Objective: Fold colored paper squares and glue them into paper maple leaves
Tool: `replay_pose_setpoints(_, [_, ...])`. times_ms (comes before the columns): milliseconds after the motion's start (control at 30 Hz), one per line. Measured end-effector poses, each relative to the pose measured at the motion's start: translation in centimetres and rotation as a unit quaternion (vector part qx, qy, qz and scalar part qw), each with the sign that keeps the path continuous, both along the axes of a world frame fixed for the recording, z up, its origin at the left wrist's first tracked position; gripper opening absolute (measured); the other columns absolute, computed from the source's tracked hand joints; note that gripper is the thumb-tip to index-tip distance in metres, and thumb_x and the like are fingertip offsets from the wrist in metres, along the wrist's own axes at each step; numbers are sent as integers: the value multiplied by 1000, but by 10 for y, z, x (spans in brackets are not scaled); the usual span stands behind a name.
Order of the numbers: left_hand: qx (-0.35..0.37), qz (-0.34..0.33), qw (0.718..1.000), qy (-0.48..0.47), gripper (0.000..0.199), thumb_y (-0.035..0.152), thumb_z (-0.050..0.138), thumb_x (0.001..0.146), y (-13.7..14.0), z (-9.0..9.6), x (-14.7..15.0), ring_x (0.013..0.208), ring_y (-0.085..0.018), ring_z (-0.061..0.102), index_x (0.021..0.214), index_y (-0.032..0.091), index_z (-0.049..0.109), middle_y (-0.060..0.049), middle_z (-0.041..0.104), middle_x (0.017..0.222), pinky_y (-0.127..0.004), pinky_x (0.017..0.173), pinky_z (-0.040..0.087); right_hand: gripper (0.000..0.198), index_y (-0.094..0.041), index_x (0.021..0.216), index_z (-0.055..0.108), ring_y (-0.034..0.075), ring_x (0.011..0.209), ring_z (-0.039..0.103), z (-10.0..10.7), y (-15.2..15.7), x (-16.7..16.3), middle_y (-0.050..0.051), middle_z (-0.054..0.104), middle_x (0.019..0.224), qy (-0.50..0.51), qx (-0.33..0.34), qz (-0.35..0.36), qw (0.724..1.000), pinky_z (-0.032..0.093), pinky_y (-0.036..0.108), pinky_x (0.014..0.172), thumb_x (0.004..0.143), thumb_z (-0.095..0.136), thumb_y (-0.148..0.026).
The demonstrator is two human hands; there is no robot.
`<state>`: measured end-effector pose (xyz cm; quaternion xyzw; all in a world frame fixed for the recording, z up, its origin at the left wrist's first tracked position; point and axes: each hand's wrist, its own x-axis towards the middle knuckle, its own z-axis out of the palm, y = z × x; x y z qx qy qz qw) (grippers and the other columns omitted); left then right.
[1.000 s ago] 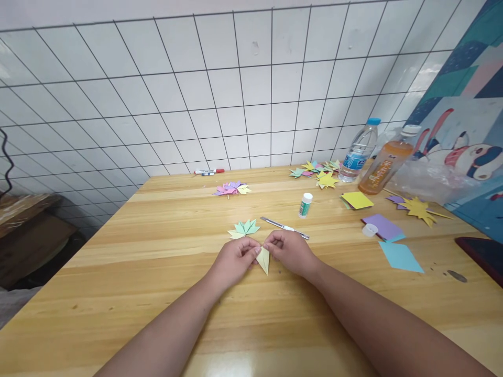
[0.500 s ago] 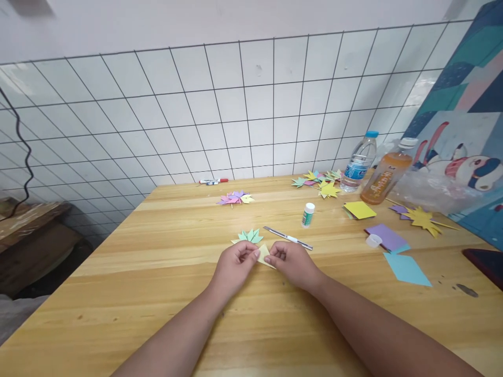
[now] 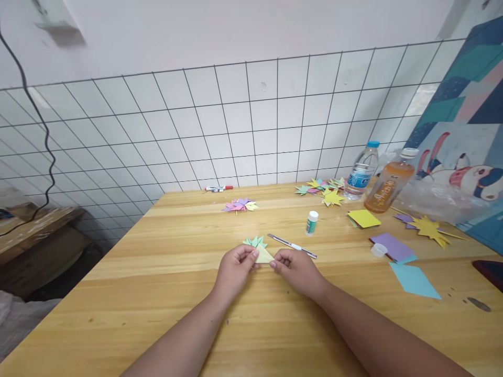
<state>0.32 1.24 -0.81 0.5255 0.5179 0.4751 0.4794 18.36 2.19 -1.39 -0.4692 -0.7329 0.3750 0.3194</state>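
Between my two hands is a pale yellow folded paper, now a triangle with its point upward. My left hand pinches its left side between thumb and fingers. At its lower right corner, my right hand grips the paper with thumb and forefinger. Just behind the paper lies a green folded-paper piece with pointed tips, partly hidden by my left hand and the sheet. A utility knife rests on the table just beyond my right hand.
A glue stick stands behind the knife. On the right are a water bottle, an orange drink bottle, yellow sheets, a purple sheet, a blue sheet and a clear cap. Markers lie by the wall.
The pale yellow paper has turned and shows as a wider triangle. My right hand's grip now sits at its lower right corner. The whole view has shifted slightly.
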Motion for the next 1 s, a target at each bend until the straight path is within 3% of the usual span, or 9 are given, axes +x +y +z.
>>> replay_pose_setpoints(100, [12, 4, 1000, 0, 22, 37, 64, 73, 0, 1, -1, 55, -12, 57, 73, 15, 64, 0, 62, 61, -20, 53, 43, 13, -20, 77, 62, 12, 61, 54, 0, 1, -1, 0, 64, 72, 28, -5, 10, 1000, 39, 22, 57, 76, 56, -32])
replay_pose_setpoints(300, [26, 31, 999, -21, 22, 37, 66, 71, -2, 2, 0, 54, -11, 56, 75, 15, 65, 1, 61, 57, -20, 54, 45, 26, -17, 59, 56, 10, 50, 42, -2, 2, 1, -2, 52, 53, 60, -48, 20, 997, 31, 22, 49, 77, 56, -37])
replay_pose_setpoints(467, [12, -9, 998, -66, 27, 37, 71, 65, -2, 3, 4, 59, -12, 60, 80, 15, 67, -2, 67, 68, -22, 59, 48, 29, -16, 56, 55, 9, 49, 42, 1, 3, 3, -1, 52, 52, 153, -111, 49, 981, 32, 22, 49, 75, 58, -38])
replay_pose_setpoints(567, [-12, -3, 998, -64, 27, 40, 72, 64, -1, 3, 4, 54, -11, 59, 73, 15, 66, -1, 65, 59, -21, 55, 47, 27, -16, 60, 56, 10, 51, 44, 3, 2, 2, -1, 54, 56, 117, -69, 22, 991, 33, 22, 51, 77, 55, -37])
replay_pose_setpoints(733, [-34, -9, 998, -53, 32, 42, 73, 63, -1, 3, 3, 54, -12, 59, 73, 12, 65, -2, 64, 59, -22, 54, 47, 18, -20, 88, 60, 13, 69, 55, 5, -1, 0, 1, 62, 77, 94, 19, 13, 995, 41, 23, 61, 80, 54, -35])
replay_pose_setpoints(867, [-67, -53, 993, -78, 41, 42, 73, 64, -3, 1, 5, 63, -15, 64, 90, 14, 61, -4, 68, 70, -25, 59, 49, 25, -19, 77, 60, 15, 66, 57, 1, 1, 0, 1, 61, 70, 95, -2, -19, 995, 44, 25, 62, 84, 47, -39])
replay_pose_setpoints(1000, [-29, -62, 996, -57, 50, 35, 75, 62, -5, 0, 7, 74, -16, 65, 104, 18, 53, -7, 69, 90, -25, 64, 49, 25, -19, 76, 61, 15, 61, 56, 2, 3, 1, 1, 60, 64, 66, 3, -62, 996, 42, 24, 58, 83, 47, -39])
